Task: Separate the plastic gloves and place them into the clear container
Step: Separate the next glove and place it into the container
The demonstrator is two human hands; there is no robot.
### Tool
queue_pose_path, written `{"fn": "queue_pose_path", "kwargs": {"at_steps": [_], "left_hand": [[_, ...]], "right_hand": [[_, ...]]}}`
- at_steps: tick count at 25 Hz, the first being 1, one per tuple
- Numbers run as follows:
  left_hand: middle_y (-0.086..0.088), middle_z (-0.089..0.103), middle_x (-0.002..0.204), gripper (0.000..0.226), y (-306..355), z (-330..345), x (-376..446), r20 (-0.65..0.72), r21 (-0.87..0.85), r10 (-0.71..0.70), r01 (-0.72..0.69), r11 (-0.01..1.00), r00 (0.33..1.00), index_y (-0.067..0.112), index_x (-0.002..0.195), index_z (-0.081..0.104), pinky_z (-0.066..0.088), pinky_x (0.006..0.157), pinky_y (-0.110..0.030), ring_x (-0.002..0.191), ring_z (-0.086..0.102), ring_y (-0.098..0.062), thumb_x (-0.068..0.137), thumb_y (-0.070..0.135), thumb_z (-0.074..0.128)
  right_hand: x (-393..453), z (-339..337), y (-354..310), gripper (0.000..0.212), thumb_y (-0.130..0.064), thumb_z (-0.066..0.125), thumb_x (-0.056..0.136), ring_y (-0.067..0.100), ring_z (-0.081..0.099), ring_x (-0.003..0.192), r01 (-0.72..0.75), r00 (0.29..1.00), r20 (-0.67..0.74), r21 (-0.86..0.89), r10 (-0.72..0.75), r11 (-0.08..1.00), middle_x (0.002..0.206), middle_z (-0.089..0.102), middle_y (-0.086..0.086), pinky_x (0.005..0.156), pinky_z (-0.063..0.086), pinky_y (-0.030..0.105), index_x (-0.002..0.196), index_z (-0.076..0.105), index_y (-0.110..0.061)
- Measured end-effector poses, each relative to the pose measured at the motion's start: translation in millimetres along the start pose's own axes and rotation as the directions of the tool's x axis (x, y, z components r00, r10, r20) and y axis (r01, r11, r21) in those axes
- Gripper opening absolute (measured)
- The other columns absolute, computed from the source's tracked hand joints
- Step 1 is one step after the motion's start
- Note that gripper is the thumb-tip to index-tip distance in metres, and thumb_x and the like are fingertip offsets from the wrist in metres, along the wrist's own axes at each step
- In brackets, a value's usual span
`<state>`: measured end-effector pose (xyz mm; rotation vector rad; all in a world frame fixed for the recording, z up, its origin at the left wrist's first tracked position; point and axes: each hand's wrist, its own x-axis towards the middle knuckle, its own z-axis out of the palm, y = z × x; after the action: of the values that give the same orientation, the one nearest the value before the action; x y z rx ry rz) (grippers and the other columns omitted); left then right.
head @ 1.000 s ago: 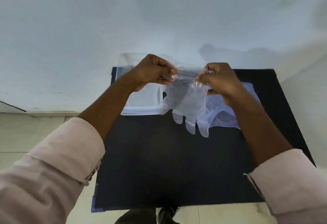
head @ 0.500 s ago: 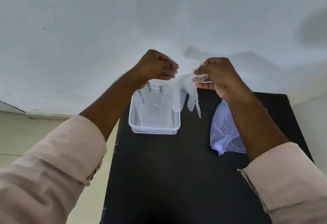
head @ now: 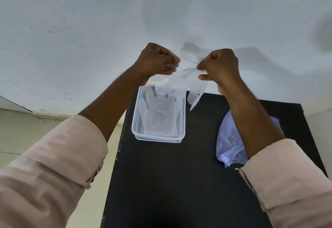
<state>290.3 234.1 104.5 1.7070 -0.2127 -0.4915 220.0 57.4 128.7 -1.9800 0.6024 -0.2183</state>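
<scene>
Plastic gloves (head: 186, 78), thin and clear, hang between both raised hands at 12 o'clock, above the far end of the clear container; their finger ends droop toward its far rim.

Near field: pale pink sleeves (head: 53, 173) enter from 7 and 5 o'clock over a black table (head: 179, 182).

Middle field: a bluish plastic bag (head: 228, 143) lies flat at 3 o'clock, partly hidden under the right forearm and well apart from the container; it is judged to be the supply. The clear container (head: 158, 138) stands at 12 o'clock with at least one glove lying flat inside.

Far field: left hand (head: 158, 60) and right hand (head: 221, 65) are each closed in a pinch on the film's upper edge, held slightly apart. The hold is judged to peel the layers apart directly over the container, so that a freed glove drops in. Whether one glove or two are held cannot be told.
</scene>
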Motion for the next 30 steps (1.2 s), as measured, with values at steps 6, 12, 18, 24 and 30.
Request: {"fn": "queue_pose_path", "kwargs": {"at_steps": [6,12,18,24,30], "left_hand": [[-0.015,0.072,0.078,0.012,-1.0,-4.1,8.2,-0.060,0.002,0.026,-0.026,1.000,0.998,0.001,0.085,0.076,0.059,0.066,-0.026,0.069,0.070,-0.020,0.079,0.007,0.068],[-0.016,0.073,0.083,0.013,2.8,-15.9,29.0,-0.187,-0.050,-0.030,0.021,0.999,0.982,-0.001,0.088,0.075,0.061,0.074,-0.032,0.073,0.072,-0.024,0.079,0.003,0.067],[-0.024,0.071,0.076,0.014,46.6,-34.1,32.0,-0.394,0.033,0.297,-0.310,0.950,0.870,-0.003,0.075,0.074,0.060,0.068,-0.038,0.066,0.067,-0.028,0.072,0.008,0.066],[-0.018,0.075,0.075,0.016,-17.8,-30.2,6.2,-0.360,0.247,0.377,-0.302,0.921,0.854,0.006,0.079,0.078,0.057,0.071,-0.043,0.068,0.067,-0.023,0.077,0.014,0.065],[-0.009,0.074,0.082,0.013,-123.5,-9.5,-7.2,-0.019,0.635,0.204,-0.145,0.759,0.979,0.004,0.087,0.076,0.040,0.066,-0.023,0.079,0.069,-0.027,0.085,0.007,0.064]], "right_hand": [[12.4,2.9,7.7,0.023,0.000,0.069,0.064,0.013,0.063,0.062,0.076,0.997,0.014,0.151,-0.079,0.986,0.068,0.056,0.008,0.056,0.057,0.025,0.052,0.051,-0.009],[35.5,28.5,-5.1,0.007,0.000,0.063,0.068,0.026,0.067,0.070,0.001,0.994,0.110,0.178,-0.021,0.984,0.077,0.063,0.021,0.072,0.062,0.040,0.068,0.057,-0.002],[41.2,38.8,-47.7,0.018,-0.011,0.069,0.069,0.037,0.066,0.068,0.417,0.904,-0.165,0.129,-0.395,0.900,0.067,0.065,0.024,0.068,0.056,0.049,0.065,0.056,0.001],[15.0,66.1,13.1,0.014,-0.006,0.065,0.074,0.005,0.070,0.083,0.467,0.884,-0.070,0.153,-0.462,0.871,0.080,0.075,0.009,0.071,0.052,0.025,0.069,0.056,0.004],[-5.1,100.5,117.8,0.006,-0.001,0.067,0.079,0.025,0.069,0.092,0.425,0.876,0.303,-0.112,-0.377,0.898,0.096,0.073,0.014,0.084,0.055,0.030,0.081,0.063,0.003]]}}
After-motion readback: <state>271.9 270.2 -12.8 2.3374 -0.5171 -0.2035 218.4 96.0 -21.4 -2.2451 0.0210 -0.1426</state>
